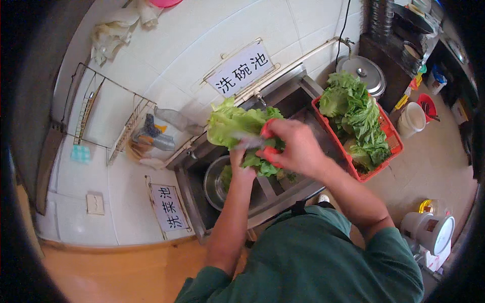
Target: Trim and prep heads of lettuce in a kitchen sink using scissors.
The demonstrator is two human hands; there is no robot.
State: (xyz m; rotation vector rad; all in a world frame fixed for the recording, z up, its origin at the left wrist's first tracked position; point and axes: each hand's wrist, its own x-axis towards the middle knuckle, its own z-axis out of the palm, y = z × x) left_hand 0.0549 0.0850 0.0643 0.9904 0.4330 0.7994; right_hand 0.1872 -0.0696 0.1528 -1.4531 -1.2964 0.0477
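Above a double stainless-steel sink point(261, 217), my left hand point(243, 170) grips a head of green leafy lettuce point(229, 123) from below. In my right hand point(301, 146) are red-handled scissors point(271, 156), fingers in the loops. Their blades are blurred and lie against the lettuce, near my left fingers, so I cannot tell if they are apart. Loose leaves hang under the scissors. A round metal basin point(207, 185) stands in the left bowl with some green leaf inside, partly hidden by my left forearm. Green scraps point(290, 176) lie in the right bowl.
A red plastic crate point(396, 146) of lettuce heads point(363, 117) rests at the sink's right end. Behind it is a lidded metal pot point(362, 74). Taps point(260, 99) line the tiled wall, beside a wire rack point(127, 132). Buckets point(411, 119) stand on the floor at right.
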